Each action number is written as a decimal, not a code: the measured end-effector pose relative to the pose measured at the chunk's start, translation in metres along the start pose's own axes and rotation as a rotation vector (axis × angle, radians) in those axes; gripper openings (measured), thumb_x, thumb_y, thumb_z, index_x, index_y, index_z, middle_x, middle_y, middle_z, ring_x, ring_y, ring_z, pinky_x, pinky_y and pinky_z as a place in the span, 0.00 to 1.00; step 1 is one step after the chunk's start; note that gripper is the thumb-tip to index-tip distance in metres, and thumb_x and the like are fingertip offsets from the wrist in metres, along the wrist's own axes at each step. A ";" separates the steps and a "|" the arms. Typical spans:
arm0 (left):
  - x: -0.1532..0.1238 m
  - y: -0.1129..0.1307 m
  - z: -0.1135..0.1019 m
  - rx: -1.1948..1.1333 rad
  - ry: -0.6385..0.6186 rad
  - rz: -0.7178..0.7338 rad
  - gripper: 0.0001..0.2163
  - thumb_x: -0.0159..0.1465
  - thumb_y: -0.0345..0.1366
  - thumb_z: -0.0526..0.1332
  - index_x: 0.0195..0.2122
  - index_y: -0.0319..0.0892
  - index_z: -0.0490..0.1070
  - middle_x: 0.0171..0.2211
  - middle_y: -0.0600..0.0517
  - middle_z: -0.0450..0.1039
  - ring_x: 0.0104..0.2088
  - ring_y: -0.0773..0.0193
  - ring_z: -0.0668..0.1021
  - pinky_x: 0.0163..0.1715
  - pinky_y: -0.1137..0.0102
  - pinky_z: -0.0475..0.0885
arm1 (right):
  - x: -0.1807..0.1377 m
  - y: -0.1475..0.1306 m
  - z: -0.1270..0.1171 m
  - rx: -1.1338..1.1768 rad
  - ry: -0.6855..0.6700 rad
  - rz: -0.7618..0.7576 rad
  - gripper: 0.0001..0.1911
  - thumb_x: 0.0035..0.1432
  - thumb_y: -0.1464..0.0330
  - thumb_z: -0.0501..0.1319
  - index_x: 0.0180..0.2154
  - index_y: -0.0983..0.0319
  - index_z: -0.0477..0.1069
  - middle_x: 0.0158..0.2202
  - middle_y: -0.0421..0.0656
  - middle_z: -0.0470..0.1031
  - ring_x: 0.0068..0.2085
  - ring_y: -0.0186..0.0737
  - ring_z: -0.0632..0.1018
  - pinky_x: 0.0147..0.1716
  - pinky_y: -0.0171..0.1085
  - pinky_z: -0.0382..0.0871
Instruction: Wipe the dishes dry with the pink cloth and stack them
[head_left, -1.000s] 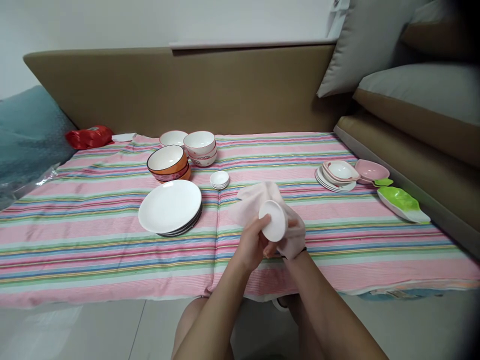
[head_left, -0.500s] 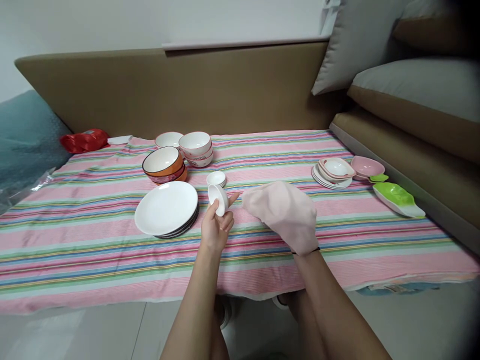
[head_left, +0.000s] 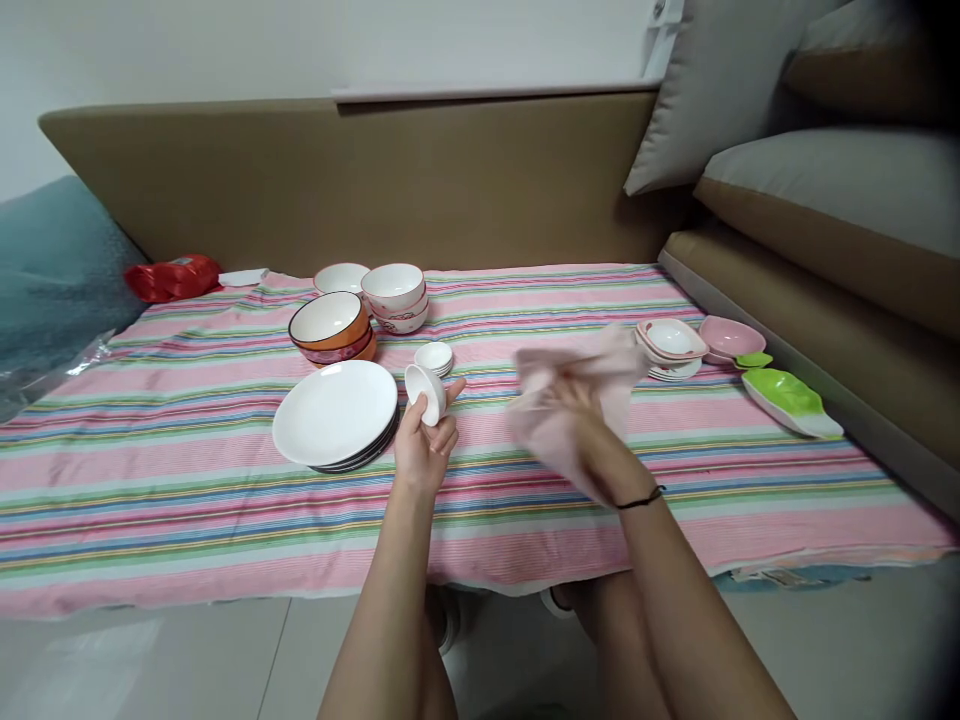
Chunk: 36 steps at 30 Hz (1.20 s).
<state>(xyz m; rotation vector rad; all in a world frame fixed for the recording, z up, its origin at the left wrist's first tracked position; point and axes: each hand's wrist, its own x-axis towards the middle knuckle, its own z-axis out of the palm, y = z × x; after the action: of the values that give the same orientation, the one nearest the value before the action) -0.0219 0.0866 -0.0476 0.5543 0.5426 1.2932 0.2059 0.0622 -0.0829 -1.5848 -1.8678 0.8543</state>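
A small white dish [head_left: 425, 393], tilted on its side, is pinched between the thumb and fingers of my left hand [head_left: 425, 443]. Just behind it a short stack of similar small dishes [head_left: 433, 358] sits on the striped cloth. My right hand [head_left: 589, 425] grips a pale pink cloth [head_left: 544, 400], which flares out around the fingers and is blurred by motion. Left of my left hand lies a stack of plates with a white plate [head_left: 335, 412] on top.
Orange bowls [head_left: 330, 325] and white red-rimmed bowls [head_left: 393, 290] are stacked at back left. At right stand small bowls on plates [head_left: 670, 340], a pink bowl [head_left: 731, 338] and a green leaf-shaped dish [head_left: 791, 400]. A red bundle [head_left: 172, 278] lies at far left; cushions [head_left: 832, 190] bound the right.
The pink cloth, which draped over my right hand, has swung open so the fingers show. My left hand has shifted slightly left with the small dish.
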 end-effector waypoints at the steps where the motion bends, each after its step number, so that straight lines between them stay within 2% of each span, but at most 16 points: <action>1: 0.000 0.000 0.000 0.015 0.007 0.001 0.06 0.66 0.35 0.52 0.34 0.40 0.65 0.44 0.44 0.78 0.11 0.82 0.55 0.09 0.81 0.53 | 0.001 -0.003 0.005 -0.064 0.003 -0.022 0.26 0.54 0.54 0.63 0.50 0.63 0.71 0.49 0.49 0.71 0.49 0.44 0.73 0.51 0.45 0.68; 3: 0.000 0.000 0.001 0.050 0.018 -0.001 0.06 0.65 0.37 0.53 0.34 0.40 0.64 0.45 0.44 0.77 0.11 0.82 0.55 0.10 0.80 0.52 | 0.003 -0.007 0.011 -0.203 -0.019 -0.070 0.38 0.43 0.55 0.70 0.56 0.59 0.67 0.53 0.51 0.70 0.55 0.53 0.69 0.55 0.51 0.61; 5: 0.001 -0.002 0.002 0.095 0.015 -0.003 0.06 0.64 0.38 0.55 0.34 0.40 0.64 0.44 0.43 0.78 0.11 0.82 0.55 0.10 0.79 0.52 | 0.004 -0.009 0.014 -0.274 -0.046 -0.105 0.43 0.44 0.54 0.70 0.60 0.56 0.61 0.55 0.50 0.70 0.56 0.55 0.69 0.55 0.52 0.59; 7: 0.003 -0.005 0.002 0.171 0.009 0.010 0.07 0.63 0.39 0.56 0.36 0.40 0.64 0.40 0.44 0.78 0.12 0.80 0.57 0.12 0.79 0.55 | 0.006 -0.007 0.012 -0.262 -0.004 -0.118 0.36 0.51 0.55 0.65 0.61 0.54 0.60 0.54 0.48 0.70 0.54 0.52 0.70 0.54 0.49 0.61; 11: 0.005 -0.016 0.000 0.382 0.045 -0.019 0.12 0.60 0.40 0.59 0.40 0.38 0.65 0.28 0.50 0.76 0.14 0.74 0.65 0.15 0.76 0.61 | 0.015 0.005 0.005 -0.275 0.156 -0.110 0.20 0.59 0.59 0.58 0.52 0.57 0.70 0.50 0.47 0.73 0.53 0.50 0.70 0.56 0.49 0.58; 13: 0.004 -0.021 0.000 0.449 0.057 -0.064 0.14 0.59 0.41 0.60 0.41 0.37 0.66 0.25 0.52 0.73 0.14 0.73 0.66 0.16 0.75 0.63 | 0.020 0.013 0.001 -0.321 0.268 -0.037 0.21 0.59 0.60 0.58 0.53 0.58 0.69 0.57 0.50 0.67 0.61 0.56 0.62 0.59 0.56 0.51; 15: 0.003 -0.025 0.001 0.500 0.052 -0.100 0.15 0.60 0.42 0.59 0.43 0.37 0.66 0.24 0.53 0.71 0.15 0.71 0.69 0.18 0.74 0.67 | 0.023 0.018 -0.002 -0.317 0.369 0.052 0.27 0.55 0.60 0.61 0.56 0.60 0.66 0.65 0.52 0.53 0.66 0.63 0.49 0.60 0.62 0.42; 17: 0.003 -0.029 0.003 0.548 0.051 -0.128 0.16 0.60 0.42 0.59 0.46 0.37 0.66 0.25 0.52 0.72 0.17 0.68 0.72 0.20 0.72 0.70 | 0.023 0.017 -0.003 -0.189 0.415 0.089 0.28 0.53 0.59 0.62 0.55 0.62 0.67 0.66 0.53 0.50 0.67 0.62 0.48 0.61 0.61 0.43; 19: 0.003 -0.034 0.004 0.588 0.052 -0.140 0.16 0.61 0.42 0.58 0.47 0.38 0.66 0.26 0.52 0.72 0.19 0.66 0.74 0.20 0.71 0.71 | 0.020 0.009 -0.003 0.069 0.379 0.079 0.22 0.56 0.56 0.59 0.48 0.63 0.71 0.57 0.54 0.67 0.58 0.54 0.66 0.56 0.53 0.59; 21: 0.003 -0.039 0.005 0.619 0.049 -0.126 0.16 0.61 0.43 0.57 0.46 0.39 0.68 0.29 0.51 0.73 0.22 0.65 0.75 0.20 0.72 0.72 | 0.015 -0.005 0.002 0.388 0.234 0.072 0.21 0.59 0.53 0.54 0.41 0.62 0.72 0.37 0.47 0.76 0.38 0.43 0.76 0.40 0.43 0.71; 23: 0.003 -0.044 0.007 0.648 0.041 -0.098 0.15 0.61 0.44 0.58 0.45 0.40 0.69 0.33 0.49 0.73 0.25 0.64 0.76 0.20 0.72 0.72 | 0.010 -0.019 0.008 0.573 0.066 0.061 0.20 0.59 0.51 0.54 0.39 0.61 0.71 0.25 0.39 0.72 0.26 0.37 0.73 0.27 0.36 0.68; 26: 0.003 -0.049 0.010 0.710 0.032 -0.068 0.16 0.61 0.46 0.57 0.44 0.41 0.70 0.38 0.48 0.72 0.33 0.60 0.77 0.21 0.72 0.73 | 0.008 -0.031 0.018 0.609 0.087 0.008 0.15 0.58 0.55 0.58 0.30 0.61 0.69 0.20 0.36 0.66 0.23 0.33 0.69 0.23 0.32 0.63; 29: 0.006 -0.049 0.011 0.761 0.010 -0.054 0.18 0.62 0.48 0.56 0.48 0.43 0.70 0.44 0.47 0.72 0.38 0.60 0.76 0.24 0.72 0.74 | 0.011 -0.030 0.019 0.639 0.190 0.061 0.12 0.56 0.58 0.59 0.36 0.60 0.69 0.18 0.34 0.67 0.20 0.34 0.69 0.21 0.32 0.62; 31: 0.010 -0.049 0.008 0.804 0.021 -0.037 0.21 0.64 0.50 0.53 0.53 0.45 0.66 0.48 0.46 0.71 0.37 0.61 0.77 0.27 0.72 0.74 | 0.013 -0.025 0.012 0.681 0.305 0.127 0.16 0.53 0.59 0.61 0.42 0.59 0.66 0.17 0.34 0.69 0.18 0.35 0.69 0.19 0.33 0.63; 33: 0.015 -0.050 0.003 0.906 0.021 -0.005 0.22 0.65 0.50 0.50 0.54 0.44 0.65 0.50 0.45 0.72 0.37 0.61 0.78 0.30 0.71 0.73 | 0.013 -0.019 -0.001 0.729 0.469 0.172 0.19 0.51 0.60 0.62 0.43 0.59 0.65 0.17 0.35 0.71 0.16 0.35 0.69 0.18 0.33 0.63; 36: 0.021 -0.052 -0.006 1.206 -0.087 0.099 0.19 0.66 0.48 0.50 0.51 0.43 0.69 0.52 0.44 0.72 0.41 0.58 0.77 0.40 0.66 0.71 | 0.008 -0.005 -0.034 0.824 0.749 0.181 0.19 0.48 0.60 0.63 0.41 0.60 0.65 0.17 0.35 0.72 0.16 0.33 0.69 0.17 0.31 0.63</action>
<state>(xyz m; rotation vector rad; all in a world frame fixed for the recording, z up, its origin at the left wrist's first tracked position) 0.0160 0.0978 -0.0873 1.6282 1.2257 0.9106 0.2262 0.0734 -0.0569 -1.2667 -0.7093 0.7937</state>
